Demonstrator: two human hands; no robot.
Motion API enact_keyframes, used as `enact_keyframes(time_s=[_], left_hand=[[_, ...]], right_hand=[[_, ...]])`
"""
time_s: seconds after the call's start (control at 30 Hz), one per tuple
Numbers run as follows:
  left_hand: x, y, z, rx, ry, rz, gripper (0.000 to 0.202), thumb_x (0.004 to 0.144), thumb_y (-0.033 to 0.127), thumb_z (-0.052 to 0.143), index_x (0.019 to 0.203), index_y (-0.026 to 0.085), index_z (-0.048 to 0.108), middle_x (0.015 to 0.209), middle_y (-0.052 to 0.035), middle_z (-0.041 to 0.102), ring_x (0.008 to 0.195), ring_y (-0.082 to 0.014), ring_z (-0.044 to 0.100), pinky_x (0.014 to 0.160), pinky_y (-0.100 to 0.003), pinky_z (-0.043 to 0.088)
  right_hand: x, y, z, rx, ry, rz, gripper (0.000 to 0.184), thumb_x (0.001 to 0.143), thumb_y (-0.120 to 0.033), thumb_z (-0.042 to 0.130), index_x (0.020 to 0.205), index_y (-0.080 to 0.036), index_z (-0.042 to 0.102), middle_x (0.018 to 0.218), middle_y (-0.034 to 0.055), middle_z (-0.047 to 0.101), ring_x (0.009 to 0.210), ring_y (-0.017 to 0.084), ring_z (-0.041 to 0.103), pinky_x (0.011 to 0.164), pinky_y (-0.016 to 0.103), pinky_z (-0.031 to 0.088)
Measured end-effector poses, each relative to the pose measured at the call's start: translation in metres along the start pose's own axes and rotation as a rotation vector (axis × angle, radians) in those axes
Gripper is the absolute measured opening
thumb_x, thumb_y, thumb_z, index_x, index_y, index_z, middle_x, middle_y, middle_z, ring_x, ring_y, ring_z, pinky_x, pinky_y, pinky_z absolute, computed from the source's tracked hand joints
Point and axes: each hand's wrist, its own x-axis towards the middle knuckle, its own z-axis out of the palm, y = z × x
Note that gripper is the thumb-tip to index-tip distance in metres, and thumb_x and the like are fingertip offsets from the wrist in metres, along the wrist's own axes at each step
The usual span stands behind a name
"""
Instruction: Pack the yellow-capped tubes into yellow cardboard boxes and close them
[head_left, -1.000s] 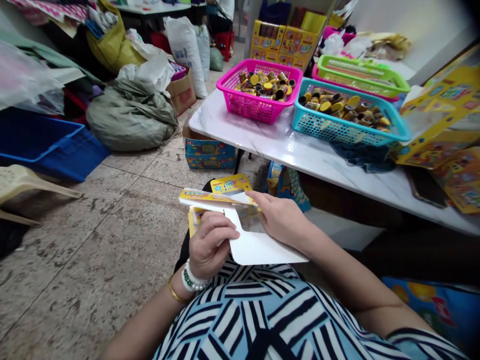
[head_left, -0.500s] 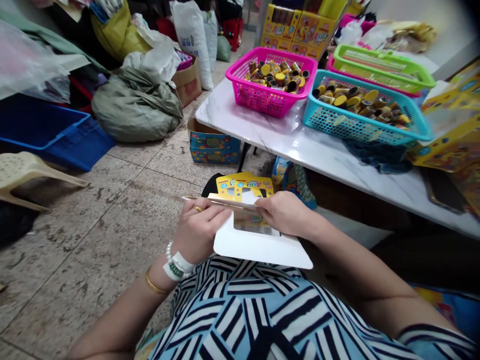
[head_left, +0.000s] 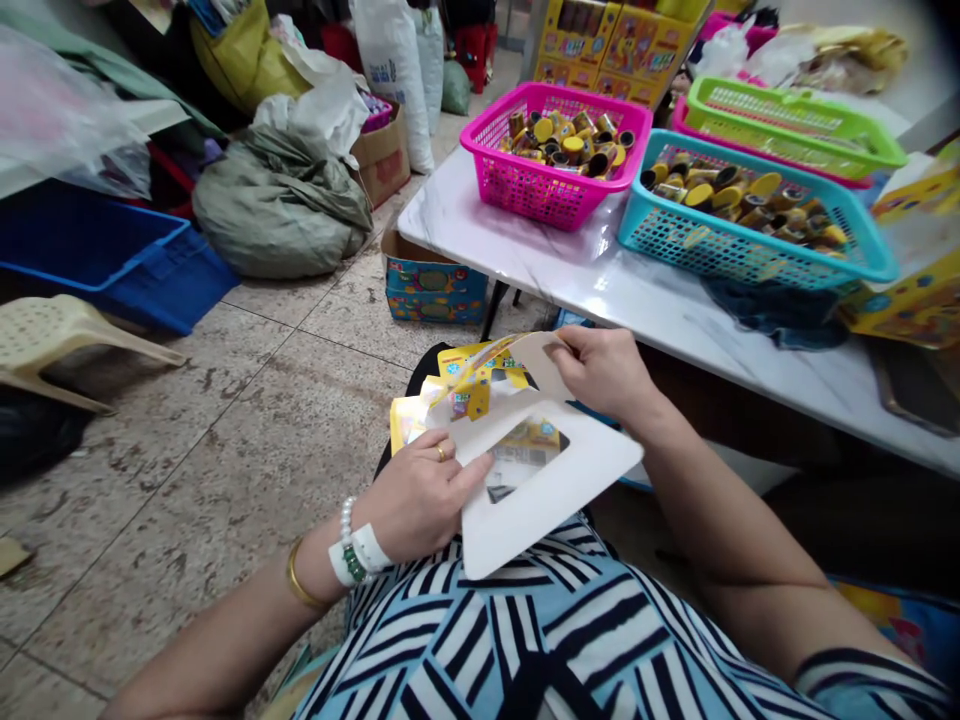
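A printed cardboard box blank, white inside and yellow outside with a window cut out, lies unfolded over my lap. My right hand pinches its far right part, which bends upward. At the near left, my left hand grips the blank's edge, index finger stretched along the white inner side; its thumb is hidden. Through the window, more printed yellow card shows. Beneath and beyond the blank are other yellow printed box blanks on my lap, partly covered by it.
A white marbled table on the right carries a pink basket and a blue basket, both full of small yellow-capped tubes. Yellow boxes are stacked behind. A cardboard box, plastic stool and blue bin stand on the floor.
My right hand has moved up and right, lifting and bending the far part of the blank. My left hand has slid lower, and the blank has turned so its white inside shows more.
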Motion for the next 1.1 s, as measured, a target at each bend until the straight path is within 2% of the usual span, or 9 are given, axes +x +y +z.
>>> enact_keyframes(time_s=[0.13, 0.27, 0.43, 0.6, 0.7, 0.8, 0.93, 1.03, 1.1], left_hand=[[-0.003, -0.011, 0.021, 0.114, -0.109, -0.195, 0.040, 0.090, 0.015, 0.042, 0.127, 0.008, 0.056, 0.090, -0.0185, 0.069, 0.092, -0.0293, 0.065, 0.092, -0.050, 0.045], [-0.004, -0.033, 0.042, 0.121, -0.104, -0.317, 0.045, 0.090, 0.009, 0.034, 0.130, 0.011, 0.054, 0.125, -0.0219, 0.061, 0.126, -0.0333, 0.051, 0.108, -0.056, 0.032], [-0.001, -0.043, 0.054, -0.036, -0.135, -0.407, 0.047, 0.087, 0.012, 0.041, 0.133, 0.009, 0.050, 0.112, -0.0227, 0.067, 0.120, -0.0351, 0.056, 0.108, -0.057, 0.031], [0.021, -0.039, 0.061, -0.525, 0.309, -0.650, 0.068, 0.081, 0.046, 0.064, 0.136, 0.011, 0.046, 0.134, -0.0247, 0.055, 0.134, -0.0394, 0.042, 0.114, -0.061, 0.018], [0.041, -0.048, 0.056, -1.133, 0.728, -0.742, 0.062, 0.081, 0.061, 0.060, 0.127, 0.019, 0.054, 0.138, -0.0160, 0.055, 0.135, -0.0327, 0.043, 0.113, -0.050, 0.031], [0.058, -0.058, 0.046, -1.740, 1.049, -0.814, 0.047, 0.087, 0.051, 0.059, 0.121, 0.020, 0.057, 0.126, -0.0109, 0.064, 0.123, -0.0285, 0.056, 0.105, -0.047, 0.044], [0.069, -0.060, 0.036, -2.058, 1.143, -0.647, 0.039, 0.085, 0.026, 0.066, 0.123, 0.020, 0.058, 0.123, -0.0088, 0.066, 0.118, -0.0258, 0.060, 0.105, -0.048, 0.046], [0.068, -0.050, 0.037, -2.098, 1.096, -0.523, 0.043, 0.087, 0.028, 0.063, 0.129, 0.022, 0.055, 0.129, -0.0084, 0.063, 0.125, -0.0272, 0.055, 0.107, -0.051, 0.044], [0.063, -0.039, 0.040, -2.123, 1.058, -0.547, 0.043, 0.089, 0.032, 0.061, 0.131, 0.022, 0.055, 0.129, -0.0086, 0.064, 0.125, -0.0273, 0.055, 0.108, -0.051, 0.043]], right_hand=[[-0.005, -0.013, 0.010, 0.138, 0.114, -0.025, 0.030, 0.087, -0.027, 0.049, 0.106, -0.019, 0.071, 0.086, 0.0035, 0.075, 0.072, 0.017, 0.067, 0.069, 0.026, 0.049], [-0.007, -0.018, 0.024, 0.171, 0.224, -0.138, 0.042, 0.086, -0.018, 0.045, 0.124, -0.018, 0.062, 0.120, 0.0065, 0.069, 0.103, 0.019, 0.067, 0.091, 0.030, 0.051], [-0.009, -0.011, 0.047, 0.155, 0.190, -0.156, 0.042, 0.087, -0.017, 0.043, 0.124, -0.018, 0.063, 0.122, 0.0065, 0.068, 0.110, 0.019, 0.065, 0.098, 0.031, 0.049], [-0.018, -0.013, 0.064, 0.188, 0.193, -0.126, 0.044, 0.087, -0.016, 0.042, 0.127, -0.019, 0.061, 0.125, 0.0068, 0.066, 0.113, 0.019, 0.063, 0.100, 0.032, 0.050], [-0.029, -0.014, 0.075, 0.186, 0.261, -0.128, 0.045, 0.089, -0.017, 0.041, 0.131, -0.018, 0.059, 0.132, 0.0076, 0.062, 0.118, 0.019, 0.061, 0.104, 0.032, 0.048], [-0.041, -0.011, 0.087, 0.193, 0.304, -0.113, 0.045, 0.089, -0.017, 0.043, 0.131, -0.021, 0.060, 0.133, 0.0079, 0.061, 0.119, 0.021, 0.061, 0.105, 0.035, 0.048], [-0.050, -0.006, 0.088, 0.454, 0.192, -0.055, 0.047, 0.089, -0.023, 0.049, 0.136, -0.022, 0.055, 0.135, 0.0083, 0.059, 0.123, 0.023, 0.058, 0.101, 0.038, 0.053], [-0.049, -0.005, 0.067, 0.712, 0.084, 0.014, 0.048, 0.088, -0.029, 0.056, 0.135, -0.023, 0.055, 0.144, 0.0085, 0.051, 0.131, 0.025, 0.050, 0.099, 0.038, 0.054], [-0.047, -0.007, 0.048, 0.807, 0.147, 0.032, 0.046, 0.087, -0.029, 0.060, 0.132, -0.025, 0.056, 0.148, 0.0084, 0.045, 0.134, 0.026, 0.047, 0.102, 0.040, 0.051]])
